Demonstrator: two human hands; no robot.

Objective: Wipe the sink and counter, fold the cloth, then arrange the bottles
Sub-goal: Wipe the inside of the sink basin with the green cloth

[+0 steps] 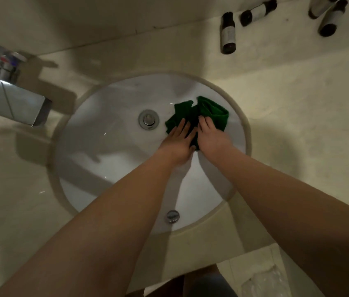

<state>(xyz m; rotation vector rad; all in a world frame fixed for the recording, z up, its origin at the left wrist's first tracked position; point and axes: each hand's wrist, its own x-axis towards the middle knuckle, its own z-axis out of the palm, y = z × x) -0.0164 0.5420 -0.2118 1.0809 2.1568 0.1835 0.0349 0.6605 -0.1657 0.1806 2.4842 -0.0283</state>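
The fingers [182, 127] of the left hand [178, 144] lie flat and spread on the green cloth [210, 113]. The fingers of the right hand [211, 136] curl down and press on the same cloth, just beside the left hand. The cloth is bunched up inside the white sink [105, 146], on its right side. The round metal drain [148, 119] is just left of the cloth. A small metal overflow hole [172, 216] sits on the near wall of the sink. A shiny tap [8, 91] sticks out at the far left. Four dark bottles lie on the pale worktop [298, 125] at the far right: one bottle [228, 33], a second bottle [258, 12], a third bottle [333, 18], and a fourth bottle [319, 6] cut off at the top edge.
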